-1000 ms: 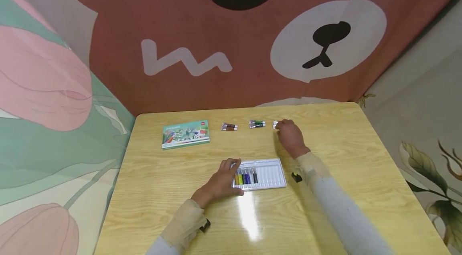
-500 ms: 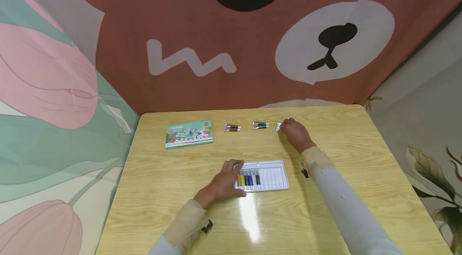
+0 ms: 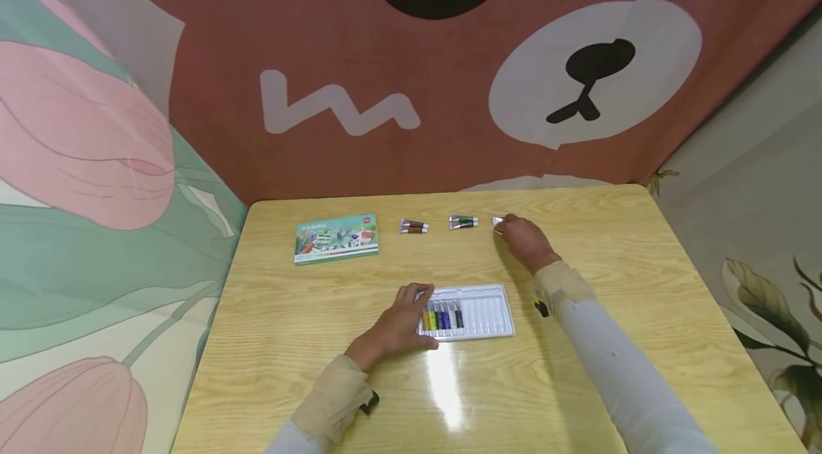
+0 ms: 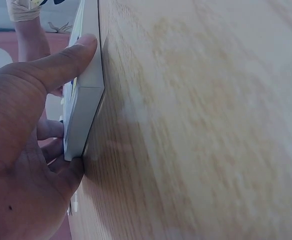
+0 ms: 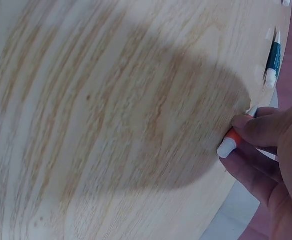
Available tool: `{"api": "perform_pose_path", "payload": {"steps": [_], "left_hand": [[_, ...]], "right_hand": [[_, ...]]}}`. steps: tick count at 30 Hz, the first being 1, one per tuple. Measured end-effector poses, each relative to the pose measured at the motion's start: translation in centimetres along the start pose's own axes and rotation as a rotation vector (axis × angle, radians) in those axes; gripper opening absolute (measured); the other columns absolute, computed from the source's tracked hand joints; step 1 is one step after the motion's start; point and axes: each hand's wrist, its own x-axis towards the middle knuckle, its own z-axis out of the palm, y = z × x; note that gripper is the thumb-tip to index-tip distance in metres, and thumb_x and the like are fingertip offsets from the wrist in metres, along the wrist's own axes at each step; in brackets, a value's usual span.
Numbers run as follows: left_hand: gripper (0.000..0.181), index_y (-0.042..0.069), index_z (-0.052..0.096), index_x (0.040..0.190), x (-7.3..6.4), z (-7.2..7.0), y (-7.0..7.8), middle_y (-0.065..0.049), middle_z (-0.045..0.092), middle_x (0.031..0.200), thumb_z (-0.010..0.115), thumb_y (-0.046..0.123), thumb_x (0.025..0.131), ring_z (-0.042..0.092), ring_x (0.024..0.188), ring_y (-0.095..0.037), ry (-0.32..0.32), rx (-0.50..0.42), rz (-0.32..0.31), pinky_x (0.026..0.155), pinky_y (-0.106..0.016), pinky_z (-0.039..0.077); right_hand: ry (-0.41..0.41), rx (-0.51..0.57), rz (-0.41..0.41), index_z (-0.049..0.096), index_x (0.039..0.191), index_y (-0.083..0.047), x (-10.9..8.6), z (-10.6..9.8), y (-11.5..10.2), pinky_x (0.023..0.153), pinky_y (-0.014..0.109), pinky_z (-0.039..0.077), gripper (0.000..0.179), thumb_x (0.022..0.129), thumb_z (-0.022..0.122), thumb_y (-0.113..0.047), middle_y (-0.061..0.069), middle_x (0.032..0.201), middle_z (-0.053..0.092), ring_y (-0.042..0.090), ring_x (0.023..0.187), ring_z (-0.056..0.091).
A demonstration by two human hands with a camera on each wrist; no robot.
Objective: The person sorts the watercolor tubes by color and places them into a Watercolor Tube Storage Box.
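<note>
My left hand (image 3: 393, 325) grips the left end of a white plastic tray (image 3: 489, 311), thumb on the near edge and fingers round the far side. Several small paint tubes (image 3: 443, 317), yellow to black, lie in the tray's left slots, partly behind the fingers. At the back of the table, my right hand (image 3: 528, 241) pinches a paint tube with an orange band and white cap (image 5: 228, 145) between thumb and fingers. Only a silvery tube end (image 3: 497, 223) shows past that hand in the head view.
Left of the right hand lie two green paint tubes (image 3: 463, 223), then two brown tubes (image 3: 414, 227). An illustrated green cardboard box (image 3: 337, 240) lies at the back left of the wooden table (image 3: 289, 340). A printed fabric wall (image 3: 449, 154) rises behind the table edge.
My right hand stays at the back tubes, its fingers having closed in on the orange one. The left hand and tray hold still; the head view has shifted slightly.
</note>
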Motion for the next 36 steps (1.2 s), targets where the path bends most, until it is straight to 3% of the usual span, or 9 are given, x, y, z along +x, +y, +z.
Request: {"api": "perform_pose_path", "payload": {"steps": [4,15,18,22,29,36], "left_hand": [[0.11,0.008,0.024,0.163,0.1,0.0,0.0,-0.007,0.031,0.162,0.086,0.043,0.081,0.031,0.146,-0.024,-0.002,0.003,0.002,0.101,-0.037,0.053],[0.111,0.008,0.023,0.164,0.1,0.2,0.0,-0.007,0.031,0.162,0.086,0.043,0.08,0.029,0.148,-0.025,-0.011,0.001,0.002,0.103,-0.038,0.053],[0.111,0.008,0.023,0.164,0.0,0.2,0.0,-0.007,0.031,0.162,0.087,0.043,0.08,0.029,0.147,-0.025,-0.008,0.0,-0.003,0.104,-0.038,0.052],[0.111,0.009,0.022,0.164,-0.1,0.2,0.0,-0.007,0.03,0.162,0.086,0.043,0.08,0.029,0.147,-0.025,-0.01,-0.007,-0.005,0.105,-0.038,0.051],[0.111,0.009,0.022,0.164,0.0,-0.1,0.0,-0.006,0.03,0.162,0.086,0.043,0.08,0.03,0.147,-0.024,-0.001,0.005,-0.007,0.105,-0.039,0.051],[0.111,0.007,0.022,0.164,-0.1,-0.1,0.0,-0.007,0.03,0.162,0.086,0.043,0.08,0.029,0.147,-0.025,0.001,0.007,0.008,0.101,-0.039,0.054]], "right_hand": [[0.006,0.018,-0.001,0.079,0.108,-0.005,-0.1,-0.1,0.1,0.09,0.043,0.059,0.021,0.093,0.067,0.004,0.012,0.109,0.078,0.031,0.104,0.073],[-0.027,0.07,0.043,0.081,0.104,-0.006,-0.3,0.0,-0.4,0.085,0.043,0.061,0.018,0.092,0.07,0.002,0.011,0.106,0.079,0.03,0.098,0.074],[0.004,0.115,0.044,0.081,0.102,-0.005,-0.4,-0.1,-1.1,0.083,0.044,0.06,0.017,0.091,0.069,0.003,0.012,0.101,0.079,0.031,0.094,0.075],[0.06,0.222,0.077,0.081,0.105,-0.004,-1.6,-0.5,-2.8,0.078,0.045,0.061,0.019,0.091,0.07,0.003,0.012,0.096,0.079,0.031,0.09,0.075],[0.072,0.448,0.183,0.074,0.119,0.001,-4.9,-1.3,-7.0,0.076,0.041,0.06,0.027,0.093,0.073,-0.003,0.016,0.099,0.072,0.029,0.091,0.073],[0.052,0.52,0.272,0.075,0.114,0.0,-8.0,-0.8,-10.3,0.075,0.038,0.058,0.023,0.091,0.074,-0.003,0.012,0.1,0.073,0.024,0.089,0.07]]}}
